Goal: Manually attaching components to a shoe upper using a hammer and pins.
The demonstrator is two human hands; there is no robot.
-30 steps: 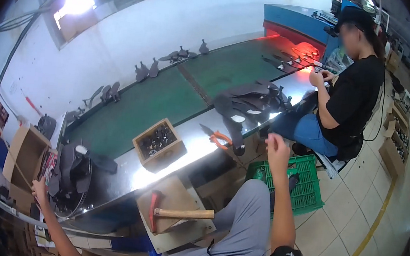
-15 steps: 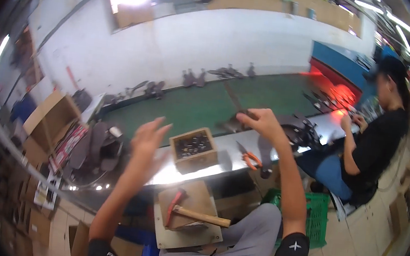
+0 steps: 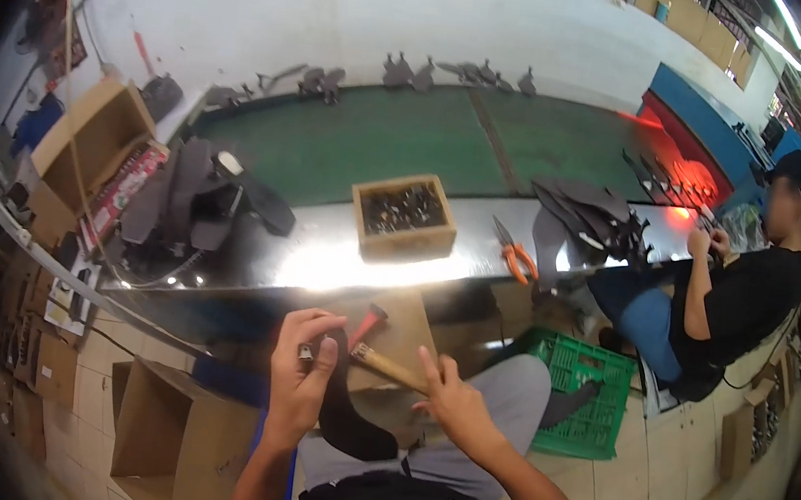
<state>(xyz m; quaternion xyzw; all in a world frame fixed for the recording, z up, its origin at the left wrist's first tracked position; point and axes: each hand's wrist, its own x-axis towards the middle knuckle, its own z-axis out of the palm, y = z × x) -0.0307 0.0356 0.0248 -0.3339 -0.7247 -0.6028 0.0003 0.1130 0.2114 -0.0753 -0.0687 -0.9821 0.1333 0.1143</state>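
Holding dark curved piece (image 3: 345,404), left hand (image 3: 302,369); red-white packaging (image 3: 128,184), print illegible.

Factory wkshop, w/ green conveyor belt (image 3: 333,145), pliers (image 3: 517,259), hammer (image 3: 390,367) & such.

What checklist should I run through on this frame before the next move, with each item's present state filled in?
1. Dark, curved flat piece held: ok, in the left hand.
2. Red-headed, wooden-handled hammer gripped: not ok; the right hand is at its wooden end, fingers parted.
3. Small shiny bit at the left hand attached to the piece: cannot tell, too small.
4. Open wooden box upright: ok, on the shiny metal bench.
5. Orange-handled pliers off the flat tan board: ok, on the bench.
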